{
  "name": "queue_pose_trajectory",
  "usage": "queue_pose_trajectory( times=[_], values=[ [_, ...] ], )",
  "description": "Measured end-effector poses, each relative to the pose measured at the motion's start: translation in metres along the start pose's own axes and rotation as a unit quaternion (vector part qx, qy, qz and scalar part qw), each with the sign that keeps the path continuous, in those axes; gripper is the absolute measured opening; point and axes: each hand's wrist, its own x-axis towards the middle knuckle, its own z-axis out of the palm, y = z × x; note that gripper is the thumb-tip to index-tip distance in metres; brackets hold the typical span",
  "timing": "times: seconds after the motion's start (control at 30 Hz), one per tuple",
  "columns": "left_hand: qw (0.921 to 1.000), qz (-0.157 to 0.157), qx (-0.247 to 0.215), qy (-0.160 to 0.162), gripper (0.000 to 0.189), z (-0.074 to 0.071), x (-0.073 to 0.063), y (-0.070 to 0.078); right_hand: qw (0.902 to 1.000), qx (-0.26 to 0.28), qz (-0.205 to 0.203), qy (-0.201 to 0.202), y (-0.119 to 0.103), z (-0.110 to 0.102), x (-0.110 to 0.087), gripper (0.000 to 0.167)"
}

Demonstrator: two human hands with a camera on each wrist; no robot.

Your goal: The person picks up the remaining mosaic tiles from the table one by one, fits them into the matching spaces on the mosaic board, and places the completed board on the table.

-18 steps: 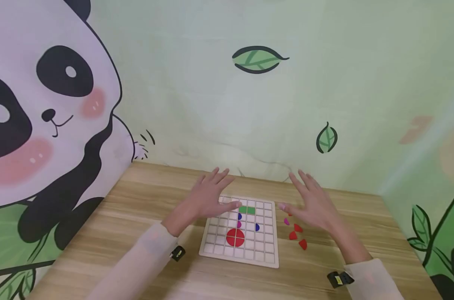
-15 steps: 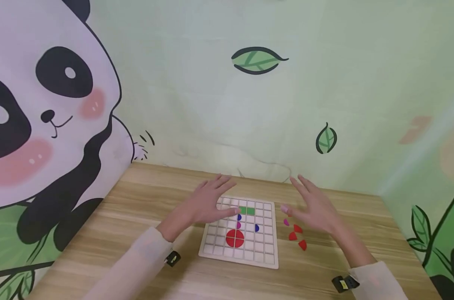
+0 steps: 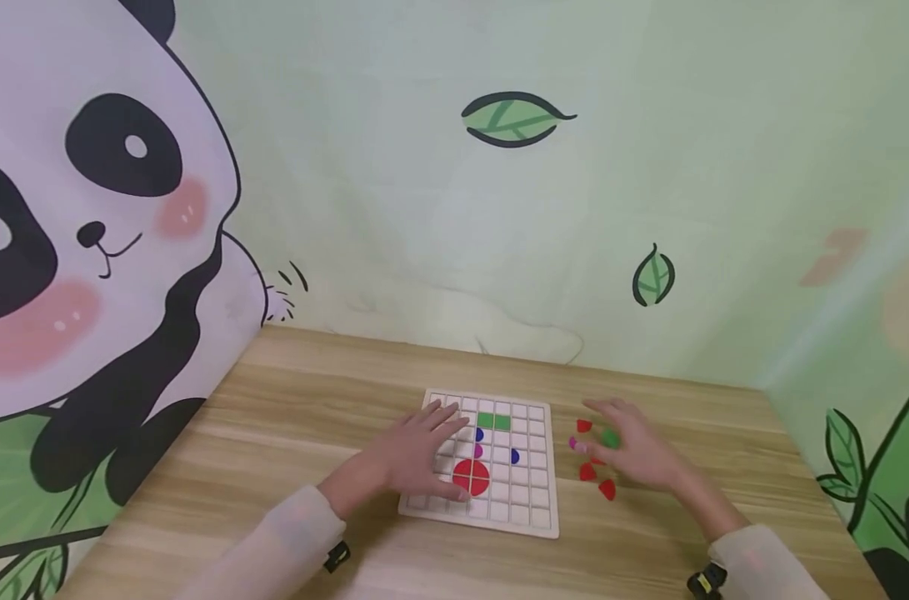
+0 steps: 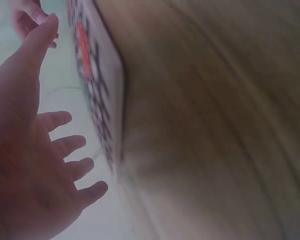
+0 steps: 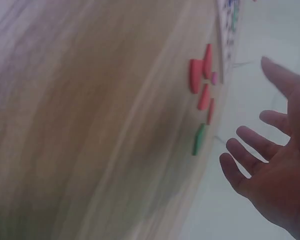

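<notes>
A white grid board (image 3: 517,517) lies on the wooden table. On it are a red circle (image 3: 464,469) of quarter pieces, green squares (image 3: 502,422), blue half-circles (image 3: 515,457) and a magenta piece (image 3: 478,451). My left hand (image 3: 417,454) hovers over the board's left side, fingers spread, thumb near the red circle; the left wrist view shows nothing in its palm (image 4: 25,190). My right hand (image 3: 637,450) is above loose pieces right of the board, its fingers relaxed and holding nothing. Among these are red quarter pieces (image 3: 607,489), a green piece (image 3: 611,437) and a magenta one (image 3: 573,442).
The wooden tabletop (image 3: 312,375) meets a pale green wall (image 3: 394,208) at the back. A painted panda (image 3: 124,250) covers the left wall, and leaf drawings (image 3: 510,121) mark the back one. Each wrist wears a dark strap (image 3: 706,581).
Both hands have come down toward the table. The left thumb has dropped from the green squares to beside the red circle. Moving lower, the right hand has uncovered the green loose piece.
</notes>
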Motion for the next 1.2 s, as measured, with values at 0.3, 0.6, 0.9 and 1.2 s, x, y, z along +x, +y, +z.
queue_pose_trajectory(
  times=[0.3,0.6,0.9,1.2],
  values=[
    [0.9993,-0.02,-0.01,-0.032,0.124,0.009,0.004,-0.003,0.9996,-0.025,0.006,-0.007,0.021,0.003,0.005,0.053],
    [0.9985,-0.022,-0.009,-0.048,0.127,0.012,0.006,-0.006,0.9991,0.014,0.025,-0.031,0.04,0.001,0.005,0.036],
    [0.9987,-0.022,-0.008,-0.046,0.126,0.011,0.004,-0.008,0.9943,0.079,0.07,-0.011,0.046,0.009,0.006,0.027],
    [0.9984,-0.014,-0.033,-0.043,0.125,0.01,0.002,-0.005,0.9919,0.089,0.089,0.011,0.055,0.01,-0.002,0.022]
  ],
)
